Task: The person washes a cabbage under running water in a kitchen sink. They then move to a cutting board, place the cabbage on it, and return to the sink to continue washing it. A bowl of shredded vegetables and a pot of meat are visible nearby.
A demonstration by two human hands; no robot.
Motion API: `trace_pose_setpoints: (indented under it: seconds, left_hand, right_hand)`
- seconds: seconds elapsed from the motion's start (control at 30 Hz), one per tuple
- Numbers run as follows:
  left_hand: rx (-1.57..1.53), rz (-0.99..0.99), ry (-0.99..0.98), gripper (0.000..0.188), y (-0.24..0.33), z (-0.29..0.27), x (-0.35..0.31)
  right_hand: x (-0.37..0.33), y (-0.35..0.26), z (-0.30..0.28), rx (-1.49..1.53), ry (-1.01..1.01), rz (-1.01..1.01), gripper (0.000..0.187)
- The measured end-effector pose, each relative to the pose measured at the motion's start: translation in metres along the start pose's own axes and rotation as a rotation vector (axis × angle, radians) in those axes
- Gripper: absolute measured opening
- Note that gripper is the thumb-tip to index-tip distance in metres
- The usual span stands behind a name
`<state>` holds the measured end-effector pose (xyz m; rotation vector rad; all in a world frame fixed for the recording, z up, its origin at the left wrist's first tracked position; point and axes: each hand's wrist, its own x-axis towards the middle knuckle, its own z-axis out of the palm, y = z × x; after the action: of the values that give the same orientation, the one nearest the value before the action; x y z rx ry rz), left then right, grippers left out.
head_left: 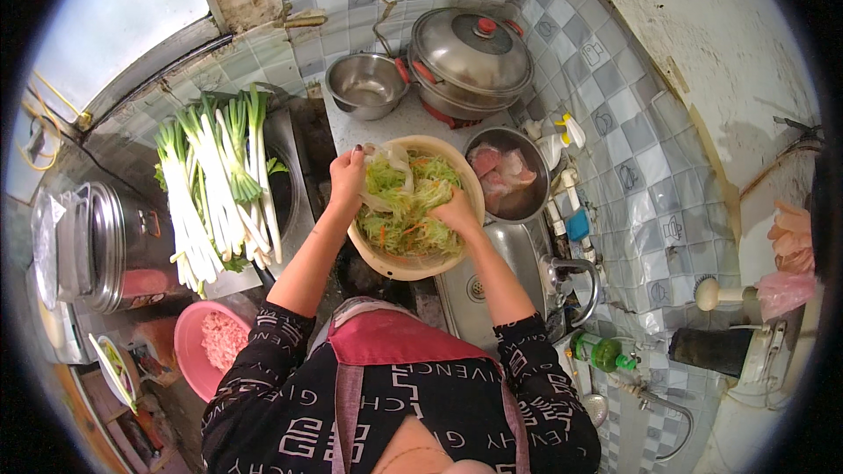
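A beige plastic basin [386,265] holds shredded green and orange vegetables [413,206] above the counter's edge, beside the sink. My left hand [347,177] is at the basin's left rim, pinching a thin clear plastic sheet or bag [391,158] that lies over the shreds. My right hand [457,211] presses down into the shredded vegetables on the right side, fingers buried in them. Both forearms come up from the lower edge in black patterned sleeves.
Leeks [219,184] lie bundled on the left. A pink bowl of minced meat [206,347] sits low left. Behind are a steel bowl [364,83], a lidded pot [470,57] and a bowl of raw meat [509,175]. The metal sink [514,254] and tap [575,276] are right.
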<state>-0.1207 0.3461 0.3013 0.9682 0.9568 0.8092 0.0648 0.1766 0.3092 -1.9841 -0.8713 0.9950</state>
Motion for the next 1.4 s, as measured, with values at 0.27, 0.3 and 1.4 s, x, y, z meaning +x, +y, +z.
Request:
trace_pose_setpoints:
  seconds: [0.27, 0.3, 1.4]
  left_hand:
    - [0.340, 0.128, -0.109, 0.033, 0.025, 0.036, -0.009]
    - [0.282, 0.116, -0.135, 0.032, 0.029, 0.043, -0.016]
    - [-0.257, 0.155, 0.178, 0.027, 0.049, 0.017, 0.014]
  right_hand:
    - [-0.045, -0.089, -0.036, 0.196, -0.175, -0.215, 0.049]
    - [-0.043, -0.096, -0.032, 0.139, -0.188, -0.141, 0.048]
    - [-0.010, -0.025, -0.015, 0.382, -0.177, -0.157, 0.047]
